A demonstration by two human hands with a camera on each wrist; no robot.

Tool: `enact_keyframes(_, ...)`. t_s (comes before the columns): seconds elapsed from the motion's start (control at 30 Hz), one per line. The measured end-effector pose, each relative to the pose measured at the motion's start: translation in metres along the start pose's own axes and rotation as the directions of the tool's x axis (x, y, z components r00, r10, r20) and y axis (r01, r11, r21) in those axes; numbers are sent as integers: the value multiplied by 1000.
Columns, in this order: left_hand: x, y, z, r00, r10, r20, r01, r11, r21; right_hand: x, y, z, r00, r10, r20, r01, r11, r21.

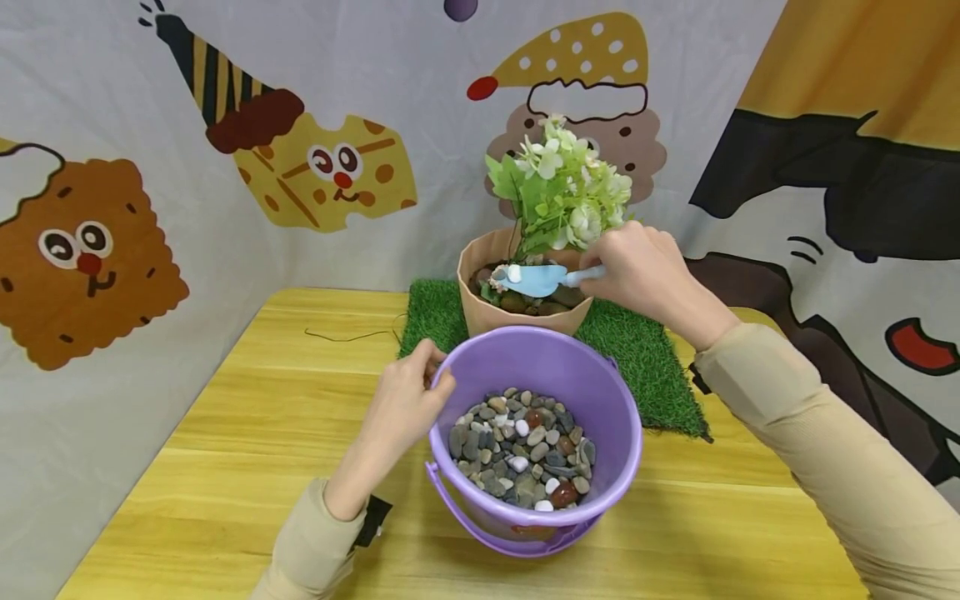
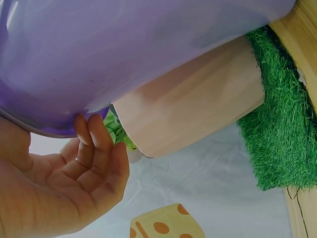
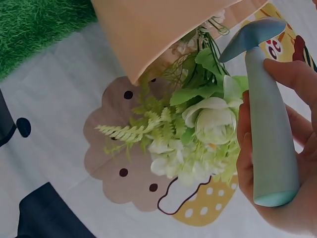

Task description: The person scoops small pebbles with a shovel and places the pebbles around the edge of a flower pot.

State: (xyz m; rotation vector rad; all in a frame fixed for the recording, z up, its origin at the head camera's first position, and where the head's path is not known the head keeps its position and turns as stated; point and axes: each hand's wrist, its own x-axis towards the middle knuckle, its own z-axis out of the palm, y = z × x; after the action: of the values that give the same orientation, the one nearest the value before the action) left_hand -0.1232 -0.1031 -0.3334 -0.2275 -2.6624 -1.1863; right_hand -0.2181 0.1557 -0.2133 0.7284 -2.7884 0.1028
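Note:
My left hand [image 1: 401, 400] grips the left rim of a purple bucket [image 1: 592, 379], its fingers bent at the edge in the left wrist view. Grey, brown and white pebbles [image 1: 487, 458] cover the bucket's bottom. With my right hand [image 1: 637, 267] I hold a small light-blue trowel [image 1: 534, 282] by its handle. Its blade lies over a peach-coloured flower pot [image 1: 487, 317], with a white pebble [image 1: 514, 272] near the tip. Dark stones show inside the pot below the blade. White and green artificial flowers [image 1: 570, 187] rise from it, just behind the trowel.
Beneath the pot lies a green artificial grass mat [image 1: 648, 375] on the yellow wooden table [image 1: 247, 450]. The bucket's purple handle [image 1: 480, 537] hangs down at the front. A thin dark wire [image 1: 352, 337] lies left of the mat. Cartoon-printed cloth [image 1: 420, 83] hangs behind.

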Motion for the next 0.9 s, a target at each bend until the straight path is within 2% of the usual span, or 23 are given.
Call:
enact_keyframes(0.17, 0, 0, 0, 1000, -5, 3, 5, 1000, -4, 15, -7, 4, 998, 40, 41, -39, 999, -25)
enact_keyframes(0.5, 0, 2, -1, 1000, -22, 17, 22, 1000, -7, 40, -27, 17, 1000, -1, 31, 8, 980, -199)
enact_keyframes(0.77, 0, 1, 0, 1000, -17, 18, 18, 1000, -6, 48, -46, 24, 999, -23, 46, 39, 926, -375)
enact_keyframes(0.9, 0, 1, 0, 1000, -18, 14, 18, 1000, -9, 47, -51, 30, 997, -74, 31, 80, 897, -435)
